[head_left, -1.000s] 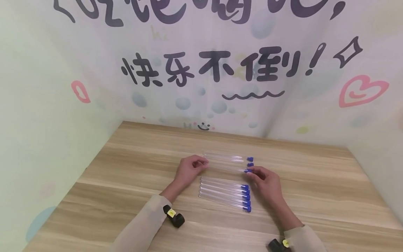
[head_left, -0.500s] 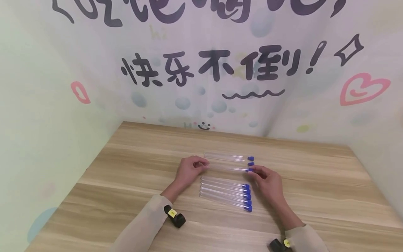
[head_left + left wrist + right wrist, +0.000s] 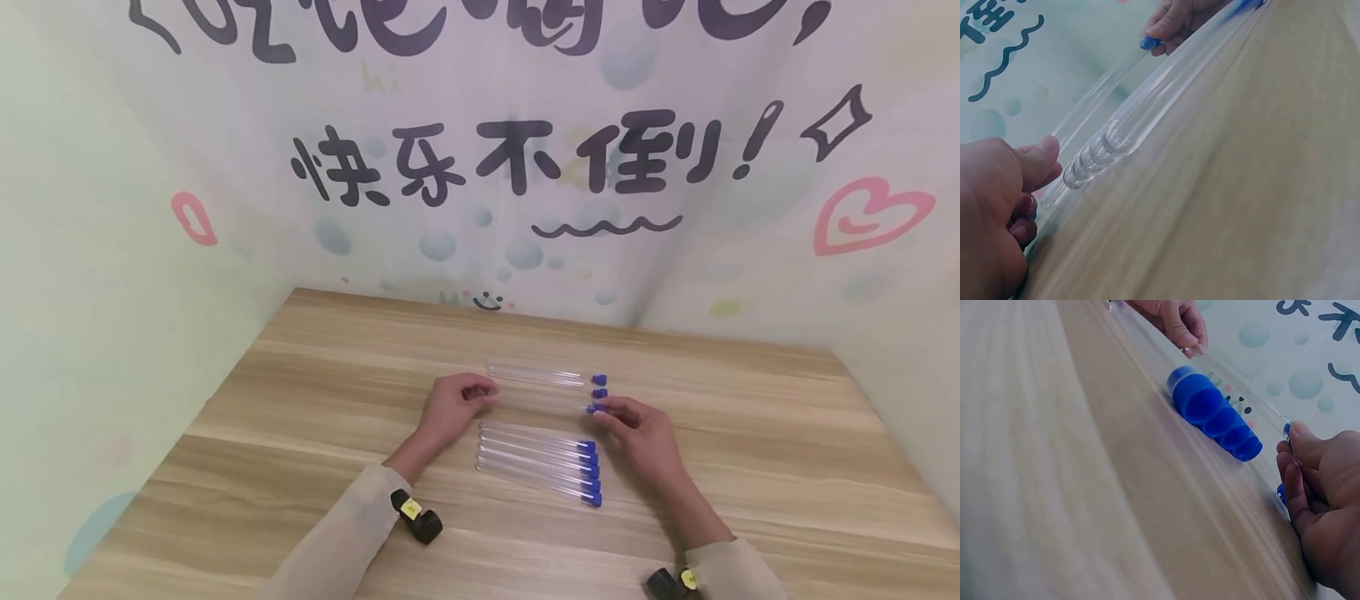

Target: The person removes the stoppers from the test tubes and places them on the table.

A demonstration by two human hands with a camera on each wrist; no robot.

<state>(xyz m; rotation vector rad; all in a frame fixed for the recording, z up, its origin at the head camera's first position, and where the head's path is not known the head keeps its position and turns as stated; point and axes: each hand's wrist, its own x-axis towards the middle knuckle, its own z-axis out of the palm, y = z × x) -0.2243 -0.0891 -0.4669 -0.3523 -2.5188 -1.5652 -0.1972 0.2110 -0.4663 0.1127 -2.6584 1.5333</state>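
Wooden table: hands pinch test tube ends (blue cap).

Beige sleeves, black wrist cameras

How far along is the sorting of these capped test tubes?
Two blue-capped test tubes already lie in a far row on the wooden table. A third tube is in hand: the left hand pinches its round end, the right hand its blue cap. A near group of tubes, about five, lies untouched.
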